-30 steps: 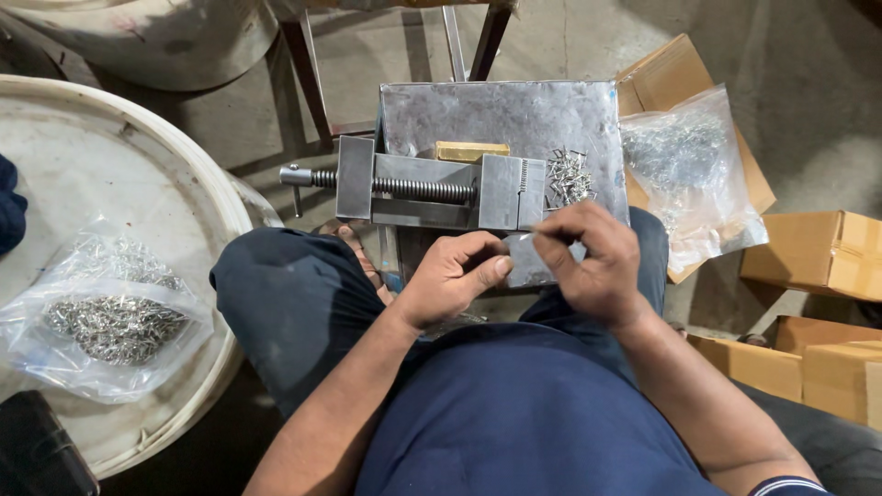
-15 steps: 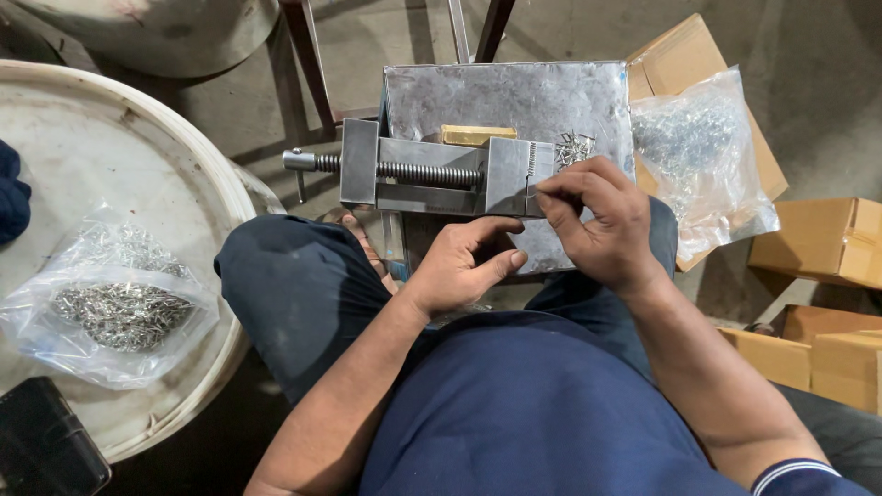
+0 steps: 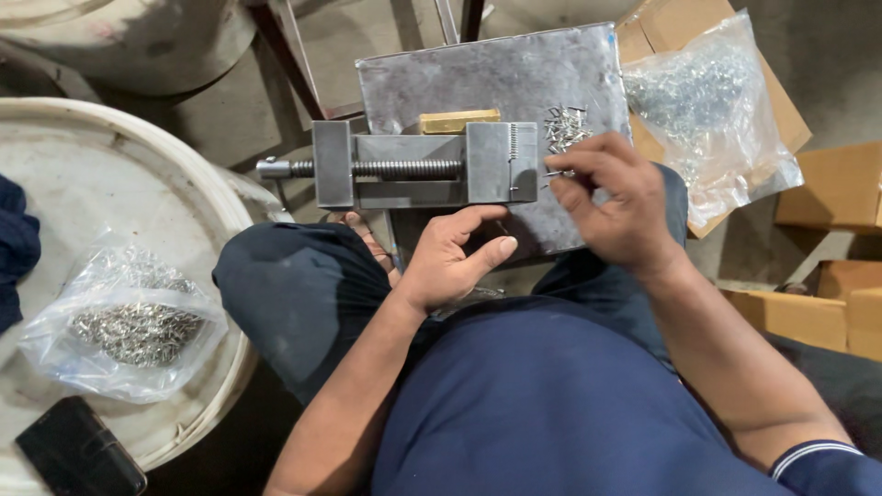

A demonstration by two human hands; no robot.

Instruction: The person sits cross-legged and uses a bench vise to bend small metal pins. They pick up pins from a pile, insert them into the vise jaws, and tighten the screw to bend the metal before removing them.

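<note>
Right hand point(image 3: 617, 204) pinching with fingertips at the near edge of a heap of small metal pins point(image 3: 564, 127); whether a pin is actually gripped cannot be told. Heap lying just beyond the fingertips on a grey steel plate point(image 3: 478, 78). Left hand point(image 3: 452, 259) resting open, palm half up, holding nothing, just below a steel vise point(image 3: 424, 163). Vise sitting immediately left of the right hand, small brass block point(image 3: 459, 120) behind it. Clear bag of pins point(image 3: 712, 110) lying to the right of the right hand, another bag point(image 3: 129, 321) far left of the left hand.
</note>
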